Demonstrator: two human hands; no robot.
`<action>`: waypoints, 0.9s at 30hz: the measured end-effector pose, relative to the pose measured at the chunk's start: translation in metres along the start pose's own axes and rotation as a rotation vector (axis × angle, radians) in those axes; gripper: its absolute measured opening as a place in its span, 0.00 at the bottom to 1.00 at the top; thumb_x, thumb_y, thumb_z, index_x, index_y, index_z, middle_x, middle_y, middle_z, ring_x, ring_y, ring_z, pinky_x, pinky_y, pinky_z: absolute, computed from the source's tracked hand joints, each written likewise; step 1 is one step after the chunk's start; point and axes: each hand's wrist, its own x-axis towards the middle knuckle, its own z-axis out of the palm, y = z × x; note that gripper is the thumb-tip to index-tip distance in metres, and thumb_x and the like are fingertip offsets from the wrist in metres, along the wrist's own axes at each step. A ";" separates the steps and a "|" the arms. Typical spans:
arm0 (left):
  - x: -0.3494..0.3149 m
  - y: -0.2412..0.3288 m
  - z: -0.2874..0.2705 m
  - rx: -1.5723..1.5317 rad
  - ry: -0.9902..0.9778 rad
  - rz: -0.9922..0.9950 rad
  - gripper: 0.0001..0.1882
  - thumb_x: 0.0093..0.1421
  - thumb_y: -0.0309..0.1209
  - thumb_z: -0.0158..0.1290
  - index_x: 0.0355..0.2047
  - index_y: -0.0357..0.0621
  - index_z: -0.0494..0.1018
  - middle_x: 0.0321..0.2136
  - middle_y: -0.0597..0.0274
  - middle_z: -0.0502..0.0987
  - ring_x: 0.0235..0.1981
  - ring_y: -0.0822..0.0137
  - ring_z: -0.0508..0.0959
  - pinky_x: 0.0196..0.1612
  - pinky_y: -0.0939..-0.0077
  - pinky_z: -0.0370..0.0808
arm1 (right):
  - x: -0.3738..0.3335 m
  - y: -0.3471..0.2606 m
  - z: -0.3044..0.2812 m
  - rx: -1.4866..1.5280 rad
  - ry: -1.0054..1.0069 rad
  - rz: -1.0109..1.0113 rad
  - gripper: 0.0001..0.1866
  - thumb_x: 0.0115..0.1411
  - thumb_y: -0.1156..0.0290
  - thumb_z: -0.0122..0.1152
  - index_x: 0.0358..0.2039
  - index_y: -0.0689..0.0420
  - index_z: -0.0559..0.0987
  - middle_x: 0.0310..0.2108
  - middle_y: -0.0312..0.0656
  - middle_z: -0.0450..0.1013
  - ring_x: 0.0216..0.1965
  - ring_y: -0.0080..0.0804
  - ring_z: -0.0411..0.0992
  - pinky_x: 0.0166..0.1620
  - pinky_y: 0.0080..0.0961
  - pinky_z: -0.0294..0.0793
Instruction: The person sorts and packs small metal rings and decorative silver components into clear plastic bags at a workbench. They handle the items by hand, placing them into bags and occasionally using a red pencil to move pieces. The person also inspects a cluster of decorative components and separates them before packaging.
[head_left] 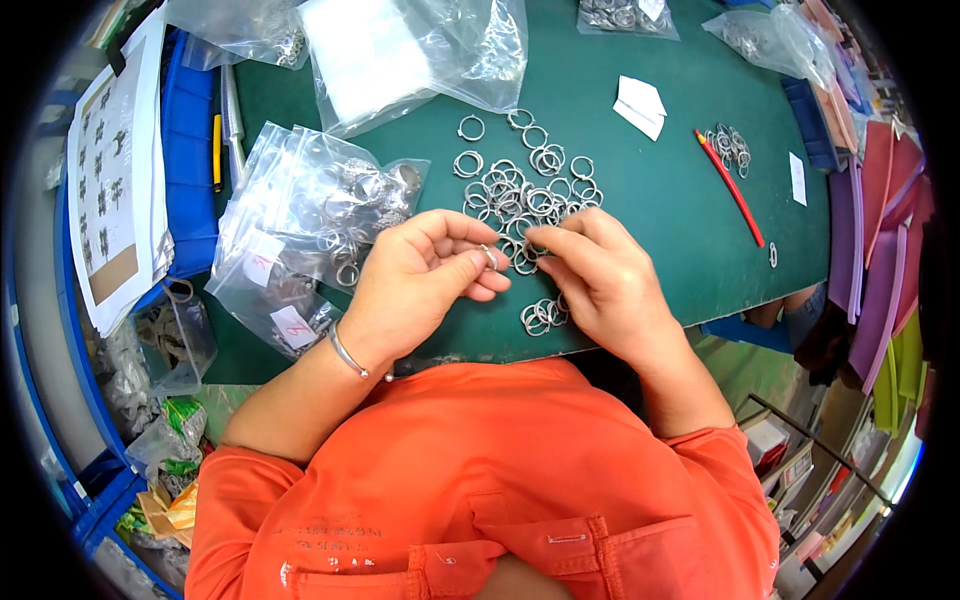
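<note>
Landmark: the loose pile of metal rings [525, 195] in the middle of the green surface [660, 190].
Near edge: the surface ends just below a small cluster of rings [542, 316] that lies close to the person, under the right hand.
Open room: bare green lies to the right of the pile, up to a red pencil [730, 186]; a second small heap of rings [730, 147] sits just beyond the pencil.
Crowded side: clear plastic bags of rings [310, 225] lie left of the pile, touching the left hand's knuckles.
Left hand [425, 275]: curled, palm down, thumb and forefinger pinched on a single ring [490, 257] at the near edge of the pile.
Right hand [600, 280]: fingers bent and narrow, tips meeting the left hand's at that ring; whether it grips anything I cannot tell.
Wrist: a thin bracelet [350, 355] on the left forearm.
</note>
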 end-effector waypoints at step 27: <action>-0.006 0.001 0.002 -0.192 -0.104 -0.094 0.17 0.65 0.22 0.49 0.54 0.30 0.67 0.52 0.38 0.73 0.49 0.53 0.79 0.49 0.68 0.80 | -0.005 0.008 -0.005 0.115 0.130 0.151 0.06 0.53 0.83 0.63 0.33 0.62 0.80 0.30 0.43 0.75 0.29 0.34 0.75 0.32 0.25 0.74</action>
